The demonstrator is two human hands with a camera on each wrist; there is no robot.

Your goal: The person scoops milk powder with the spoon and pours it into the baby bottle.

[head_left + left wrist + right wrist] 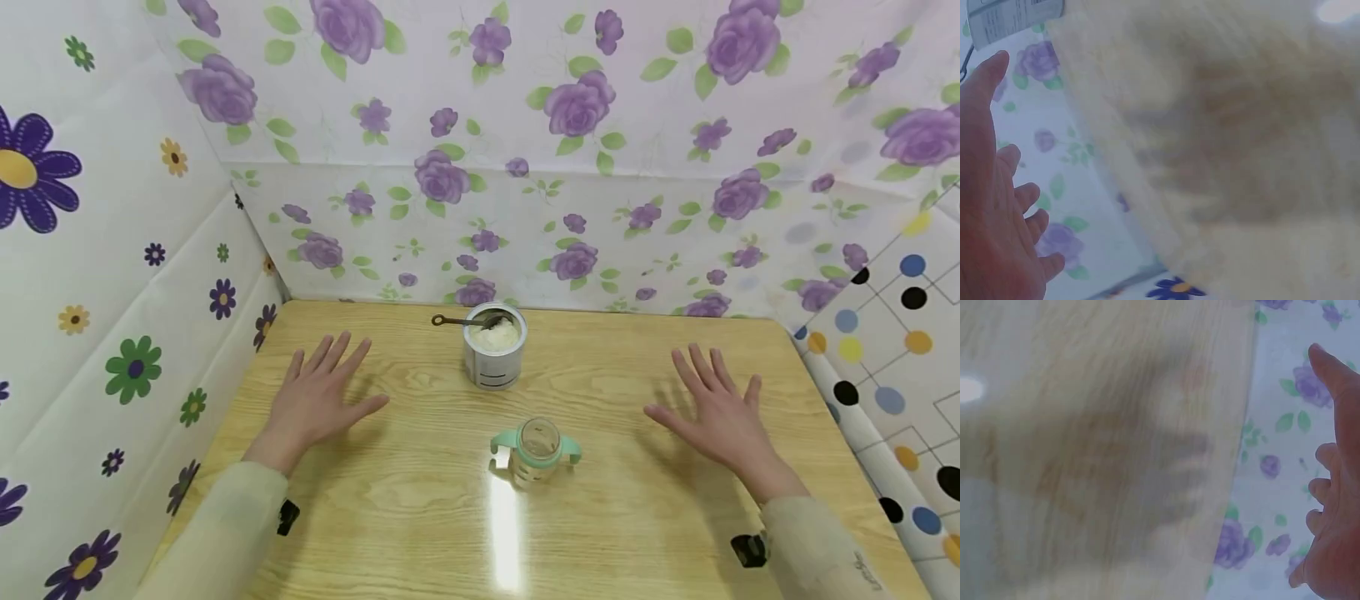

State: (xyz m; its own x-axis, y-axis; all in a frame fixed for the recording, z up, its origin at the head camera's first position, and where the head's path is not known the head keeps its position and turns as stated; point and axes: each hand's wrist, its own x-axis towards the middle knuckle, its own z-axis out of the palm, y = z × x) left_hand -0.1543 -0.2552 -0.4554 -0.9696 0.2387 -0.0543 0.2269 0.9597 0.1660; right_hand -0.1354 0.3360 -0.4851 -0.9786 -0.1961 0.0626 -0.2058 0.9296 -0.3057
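A can of pale powder [492,364] stands near the back of the wooden table, with a dark spoon [459,322] lying across its rim, handle to the left and bowl in the powder. In front of it sits a clear baby bottle [537,462] without a cap, with a mint-green collar and two side handles. My left hand [318,404] is held over the table left of the can, fingers spread, holding nothing. On the right, my right hand [720,417] is likewise spread and bare, its shadow falling on the wood. In the left wrist view the can [1016,20] shows at the top corner.
Purple-flowered cloth [525,225] hangs behind the table [420,533]. Cloth with bold daisies [135,367] covers the left side, and dotted cloth [892,400] the right. A bright glare streak lies on the wood in front of the bottle.
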